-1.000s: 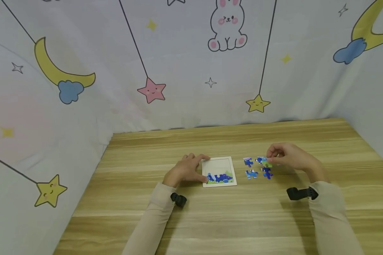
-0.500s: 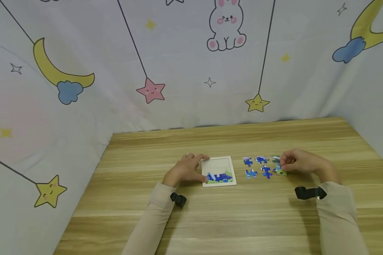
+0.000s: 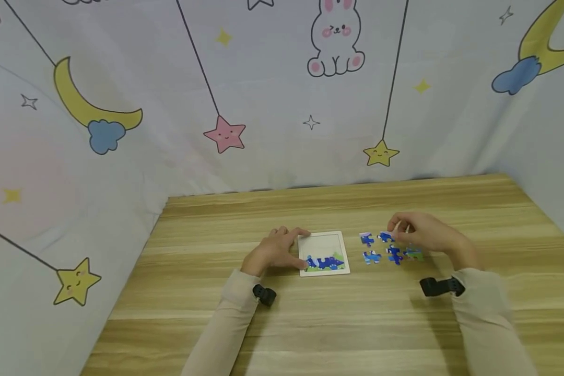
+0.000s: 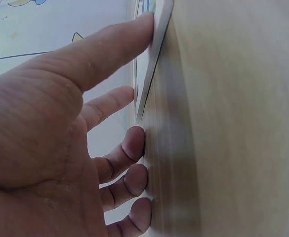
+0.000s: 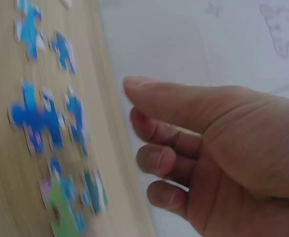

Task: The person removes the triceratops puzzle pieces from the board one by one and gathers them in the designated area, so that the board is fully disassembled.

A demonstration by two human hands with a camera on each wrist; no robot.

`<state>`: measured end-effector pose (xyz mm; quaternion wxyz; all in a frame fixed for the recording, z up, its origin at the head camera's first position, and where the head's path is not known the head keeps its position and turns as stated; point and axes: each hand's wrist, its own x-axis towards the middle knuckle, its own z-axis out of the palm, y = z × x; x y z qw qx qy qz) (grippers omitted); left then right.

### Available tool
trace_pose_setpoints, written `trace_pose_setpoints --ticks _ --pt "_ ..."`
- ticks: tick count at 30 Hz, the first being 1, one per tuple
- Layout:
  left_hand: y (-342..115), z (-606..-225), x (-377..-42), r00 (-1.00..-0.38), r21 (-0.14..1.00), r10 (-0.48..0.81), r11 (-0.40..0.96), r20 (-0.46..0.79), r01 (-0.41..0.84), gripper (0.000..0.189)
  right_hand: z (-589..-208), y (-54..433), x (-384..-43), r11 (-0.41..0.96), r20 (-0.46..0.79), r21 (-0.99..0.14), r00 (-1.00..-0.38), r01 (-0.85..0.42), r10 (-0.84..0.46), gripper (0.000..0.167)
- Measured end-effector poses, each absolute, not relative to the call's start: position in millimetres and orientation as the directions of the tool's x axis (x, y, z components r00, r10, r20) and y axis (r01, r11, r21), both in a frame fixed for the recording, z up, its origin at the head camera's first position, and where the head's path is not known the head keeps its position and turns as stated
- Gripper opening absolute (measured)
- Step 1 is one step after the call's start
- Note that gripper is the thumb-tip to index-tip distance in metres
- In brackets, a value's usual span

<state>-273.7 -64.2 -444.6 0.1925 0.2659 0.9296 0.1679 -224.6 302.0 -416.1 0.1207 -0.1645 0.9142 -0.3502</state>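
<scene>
My left hand [image 3: 274, 250] rests at the left side of a square, pale puzzle tray [image 3: 320, 243]. Its thumb lies on the near left corner and a fingertip touches the far left one. Joined blue and green puzzle pieces [image 3: 326, 262] fill the tray's near strip. Over the loose pieces to the right hovers my right hand [image 3: 425, 230], fingers loosely bent and nothing visible between them. Beneath and beside it lie a dark blue piece [image 3: 395, 255], a green-edged piece [image 5: 65, 210] and a dark green one [image 5: 95, 191], which the hand hides in the head view.
More loose pieces lie nearer the tray, among them a light blue piece [image 3: 371, 256] and a blue one with a pale edge [image 3: 366, 238]. The wooden table [image 3: 338, 324] runs back to a printed cloth [image 3: 272, 156] hanging behind and at both sides.
My right hand moved right over the green-edged pieces, then came back left and up above the group, uncovering the green-edged piece. My left hand and the tray stayed put.
</scene>
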Motion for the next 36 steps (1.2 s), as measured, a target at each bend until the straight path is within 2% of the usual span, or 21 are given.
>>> trace_pose_setpoints --ticks 3,7,11,15,21,28,36 --pt "-65.0 -445.5 -273.4 -0.784 0.414 0.561 0.801 -0.267 0.432 0.078 -416.1 275.1 -229.2 0.675 -0.059 -0.687 -0.906 -0.267 -0.418 0.016" --pt "-65.3 -446.3 -273.8 -0.78 0.408 0.565 0.801 -0.269 0.439 0.078 -423.4 234.0 -233.6 0.608 -0.011 -0.714 -0.863 -0.347 -0.506 0.025" --pt "-65.8 -445.7 -274.4 -0.775 0.404 0.569 0.8 -0.276 0.444 0.078 -434.8 193.1 -233.6 0.531 -0.008 -0.764 -0.818 -0.366 -0.576 0.03" --pt "-67.1 -444.5 -274.2 -0.767 0.414 0.576 0.795 -0.283 0.444 0.076 -449.0 165.3 -231.3 0.51 -0.022 -0.782 -0.802 -0.358 -0.597 0.028" --pt "-69.4 -442.4 -273.4 -0.746 0.406 0.596 0.786 -0.297 0.466 0.079 -465.3 149.5 -227.3 0.53 -0.013 -0.761 -0.808 -0.374 -0.588 0.023" --pt "-67.6 -439.9 -272.2 -0.724 0.345 0.61 0.788 -0.322 0.51 0.092 -467.4 143.3 -221.6 0.605 -0.04 -0.715 -0.844 -0.35 -0.535 0.037" --pt "-68.6 -441.7 -273.0 -0.728 0.343 0.599 0.797 -0.333 0.498 0.094 -467.1 139.3 -221.0 0.595 -0.031 -0.726 -0.848 -0.344 -0.529 0.03"
